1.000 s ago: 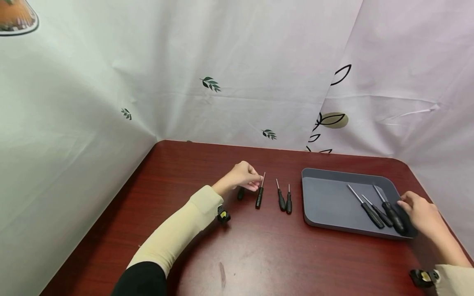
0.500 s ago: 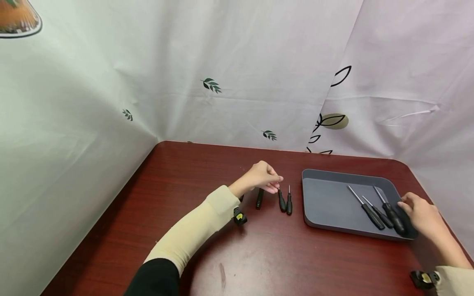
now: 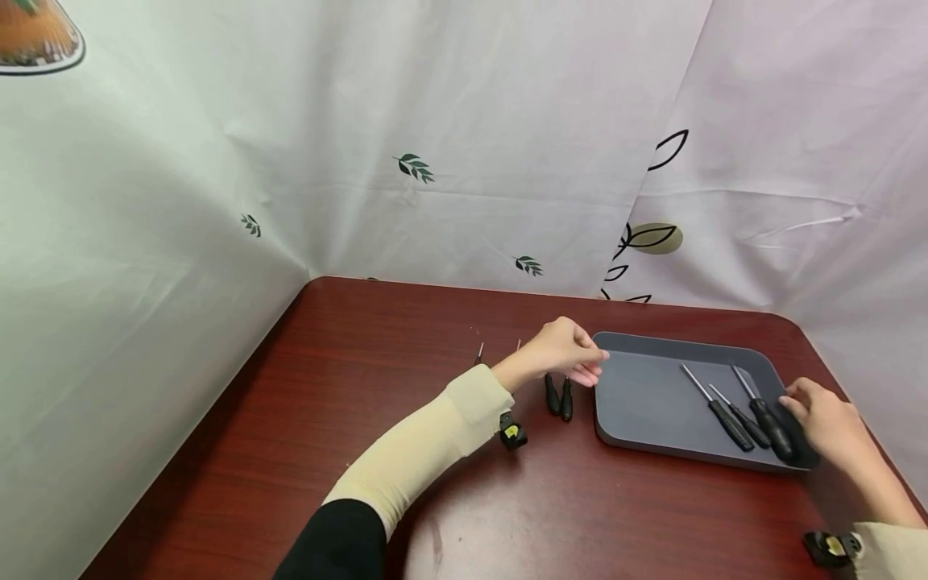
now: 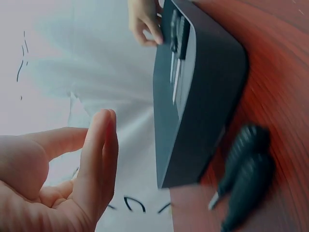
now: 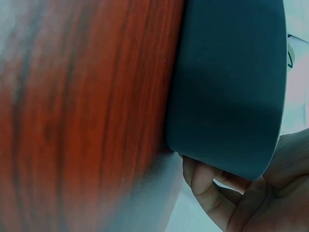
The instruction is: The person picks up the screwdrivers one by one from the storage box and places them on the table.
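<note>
The left hand (image 3: 558, 348) hangs above the table (image 3: 616, 515) at the tray's (image 3: 652, 403) left rim, fingers bent and thumb reaching toward them. The fingertips lie close to the thumb; whether they meet, I cannot tell. In the left wrist view this hand is apart from the tray wall.

Just below the left hand, on the person's side of it, lie two screwdrivers: a left screwdriver (image 3: 553, 397) and a right screwdriver (image 3: 567, 400), close side by side. Their black handles point toward the person; the hand hides most of their shafts in the head view. Behind the left wrist, two more metal shafts show, a far-left shaft (image 3: 479, 353) and a nearer shaft (image 3: 518, 345), the rest covered by the arm and its cream sleeve (image 3: 428, 439).

The right hand (image 3: 826, 415) grips the tray's right end, its fingers curled at the outer wall near the corner. Inside the tray, just left of this grip, lie three screwdrivers, slanting with handles toward the person: a long screwdriver (image 3: 718, 407), a thin screwdriver (image 3: 741, 416) and a thick-handled screwdriver (image 3: 768, 425), the last nearest the right fingers. Beyond both hands hangs a white cloth (image 3: 471, 97) with leaf prints.
</note>
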Demonstrator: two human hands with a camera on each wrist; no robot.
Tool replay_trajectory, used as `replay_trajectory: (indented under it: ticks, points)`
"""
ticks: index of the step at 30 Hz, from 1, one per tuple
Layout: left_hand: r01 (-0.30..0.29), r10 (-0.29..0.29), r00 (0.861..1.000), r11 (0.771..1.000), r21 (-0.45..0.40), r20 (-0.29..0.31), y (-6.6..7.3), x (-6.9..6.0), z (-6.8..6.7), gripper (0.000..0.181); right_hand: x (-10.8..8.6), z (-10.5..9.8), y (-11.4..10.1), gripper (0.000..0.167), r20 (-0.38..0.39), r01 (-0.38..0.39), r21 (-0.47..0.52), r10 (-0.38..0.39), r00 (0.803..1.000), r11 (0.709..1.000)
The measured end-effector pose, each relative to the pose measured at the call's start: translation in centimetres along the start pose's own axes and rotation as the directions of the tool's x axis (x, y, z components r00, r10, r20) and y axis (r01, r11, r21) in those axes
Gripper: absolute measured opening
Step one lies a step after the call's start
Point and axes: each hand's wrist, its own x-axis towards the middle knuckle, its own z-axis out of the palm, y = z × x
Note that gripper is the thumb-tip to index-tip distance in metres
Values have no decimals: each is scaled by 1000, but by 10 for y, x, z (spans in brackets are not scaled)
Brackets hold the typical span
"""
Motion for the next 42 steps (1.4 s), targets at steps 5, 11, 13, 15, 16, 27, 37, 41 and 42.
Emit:
replay_trajectory:
  ticks: [5, 11, 13, 15, 16, 27, 37, 41, 42]
  points:
    - [14, -14, 1000, 1000, -20, 7, 7, 5, 20, 14, 0, 0, 0, 10, -1, 1, 2, -1, 1000, 1000]
    - [36, -33, 999, 997, -62, 43, 12, 12, 41, 13, 1, 1, 1, 10, -6, 6, 3, -6, 1000, 1000]
    - [57, -53, 997, 995, -79, 50, 12, 15, 47, 13, 1, 1, 1, 10, -6, 8, 2, -8, 1000, 1000]
    - [82, -77, 995, 991, -106, 58, 11, 20, 54, 13, 0, 1, 1, 10, -9, 12, 0, -12, 1000, 1000]
    - [95, -88, 994, 988, -121, 61, 10, 22, 57, 14, 0, 1, 1, 10, -9, 12, -1, -12, 1000, 1000]
    - [174, -172, 985, 956, -235, 27, 3, 36, 85, 13, 1, 2, 2, 9, -24, 23, 6, -23, 999, 1000]
    - [173, -172, 985, 959, -224, 21, 3, 39, 97, 12, 0, 2, 0, 9, -19, 17, 6, -17, 1000, 1000]
    - [167, -171, 985, 955, -246, 3, 4, 42, 102, 13, 0, 1, 0, 9, -23, 18, 7, -18, 1000, 1000]
    - [168, -175, 985, 953, -254, -5, 4, 43, 104, 13, 0, 1, 0, 9, -22, 18, 7, -18, 1000, 1000]
